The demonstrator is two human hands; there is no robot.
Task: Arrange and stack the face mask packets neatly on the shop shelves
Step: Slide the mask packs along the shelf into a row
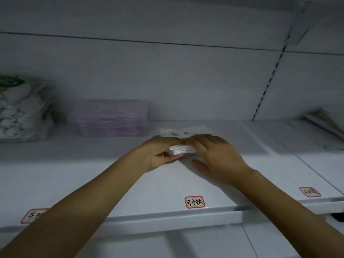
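Note:
A small stack of white face mask packets (pixel 181 148) lies on the white shelf (pixel 149 183), held between both hands. My left hand (pixel 160 152) grips its left end, thumb underneath and fingers over the top. My right hand (pixel 216 157) covers the right end with fingers curled over it and the thumb spread on the shelf. Just behind the hands lies a flat packet with a blue pattern (pixel 183 132). A stack of purple mask packets (pixel 113 119) stands further left at the back.
A patterned white and green pack (pixel 20 108) leans at the far left. Flat packets (pixel 323 123) lie on the right shelf section. Red-bordered handwritten labels (pixel 194 201) sit along the shelf front. A slotted upright (pixel 268 81) divides the back wall.

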